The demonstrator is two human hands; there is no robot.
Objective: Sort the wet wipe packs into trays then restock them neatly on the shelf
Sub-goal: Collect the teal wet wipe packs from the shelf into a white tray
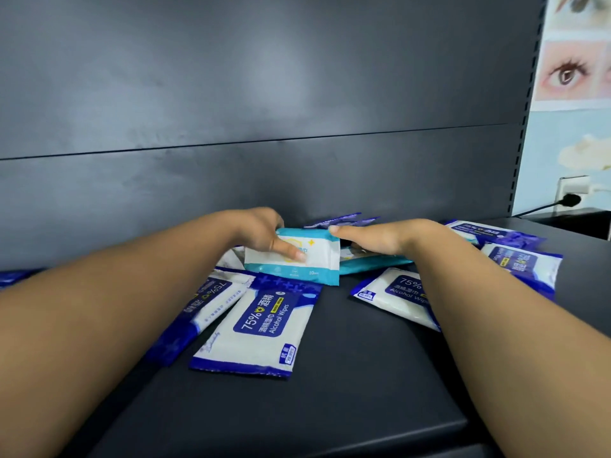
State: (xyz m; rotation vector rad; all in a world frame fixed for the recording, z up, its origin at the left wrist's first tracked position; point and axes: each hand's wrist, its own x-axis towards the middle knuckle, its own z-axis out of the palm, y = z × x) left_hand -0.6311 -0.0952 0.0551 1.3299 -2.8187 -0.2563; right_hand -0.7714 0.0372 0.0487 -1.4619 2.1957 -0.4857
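Teal wipe pack (307,259) is held above the dark shelf (363,375) — left hand (264,231) pinches its left side, right hand (373,236) grips its right top corner; blue packs (261,325) lie just below.

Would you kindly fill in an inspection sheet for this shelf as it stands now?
Surface: dark grey metal shelf, with a matching back panel.
Job's things: one teal-and-white wet wipe pack held up; another teal pack lies beneath; blue-and-white alcohol wipe packs are scattered flat and unaligned. No trays seen.
Clutter: nothing seen.
Hands: left hand grips the teal-and-white pack, thumb across its front; right hand pinches its upper right corner.
Cables: black cable at a white wall socket, far right.
Surroundings: poster of eyes on the right wall.
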